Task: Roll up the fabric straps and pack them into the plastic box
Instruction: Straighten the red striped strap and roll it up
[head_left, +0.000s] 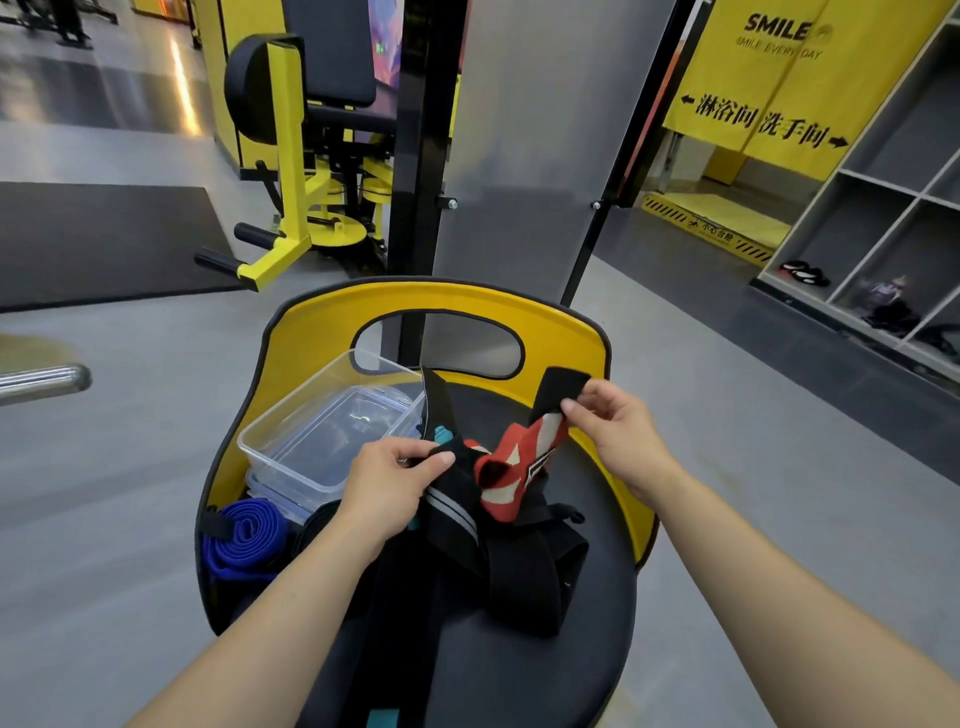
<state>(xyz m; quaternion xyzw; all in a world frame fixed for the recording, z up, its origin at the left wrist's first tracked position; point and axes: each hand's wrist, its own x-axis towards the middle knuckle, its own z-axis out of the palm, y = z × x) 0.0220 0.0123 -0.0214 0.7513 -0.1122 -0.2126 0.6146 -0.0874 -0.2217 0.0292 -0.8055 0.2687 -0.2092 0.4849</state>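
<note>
A clear plastic box (270, 441) sits open on the left of a black and yellow seat (519, 670), resting on its lid. My left hand (389, 483) pinches a black strap with grey stripes (457, 519) beside the box. My right hand (618, 431) pinches the black end of a red and white strap (519, 462), lifted above the seat. A pile of black straps (524, 571) lies under both. A coiled blue strap (244, 540) lies at the seat's left edge, in front of the box.
The seat's yellow backrest (322, 332) with a handle hole rises behind the box. A black post (421, 182) and grey panel stand behind it. A yellow gym machine (296, 171) is at the back left, a chrome bar (41, 382) at the left, grey shelves (883, 208) at the right.
</note>
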